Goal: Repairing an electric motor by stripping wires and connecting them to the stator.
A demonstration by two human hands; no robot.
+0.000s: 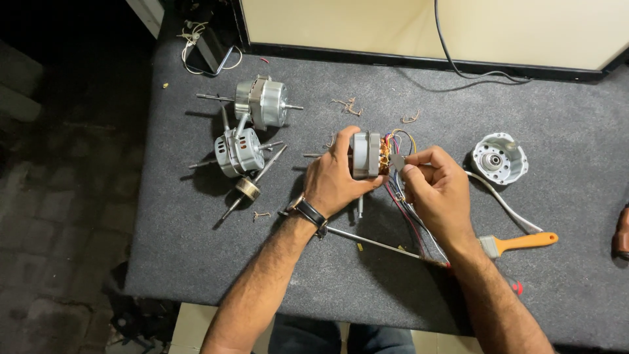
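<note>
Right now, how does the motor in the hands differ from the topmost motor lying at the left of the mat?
The held motor is open, with copper windings and coloured wires showing; the topmost motor is closed in its silver casing. The left hand grips the held motor and the right hand is at its wires; the topmost motor lies untouched. Both are small, round, metal.

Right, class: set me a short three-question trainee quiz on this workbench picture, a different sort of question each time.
1. True or false: the left hand grips the silver motor stator with copper windings.
2. Which lies nearest the right hand? A: round silver motor end cap; B: orange-handled paintbrush; C: complete silver motor at the back.
3. Fill in: the left wrist wears a black ____.

Key: 1 true; 2 B; 3 watch.
</note>
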